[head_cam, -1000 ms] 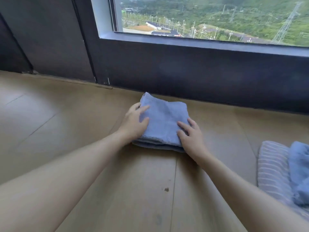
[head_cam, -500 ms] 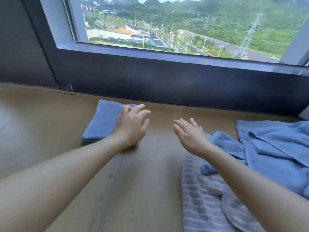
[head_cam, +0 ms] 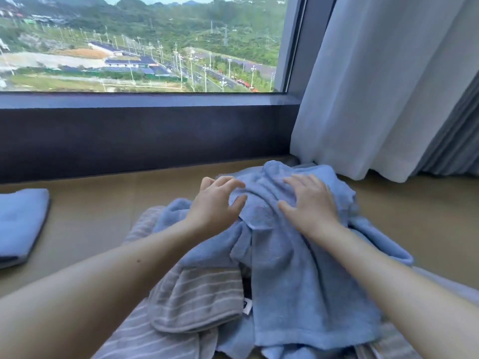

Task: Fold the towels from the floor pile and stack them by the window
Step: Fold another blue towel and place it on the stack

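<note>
Floor (head_cam: pixel 90 203) by window (head_cam: pixel 142 47), left hand (head_cam: pixel 215 203), right hand (head_cam: pixel 311 206) moved to blue towel (head_cam: pixel 298 281), fingers (head_cam: pixel 298 178) spread open

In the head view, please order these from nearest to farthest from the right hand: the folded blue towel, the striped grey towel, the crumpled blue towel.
1. Crumpled blue towel: directly under the right hand.
2. Striped grey towel: lower left, in the pile.
3. Folded blue towel: far left, below the window.
</note>
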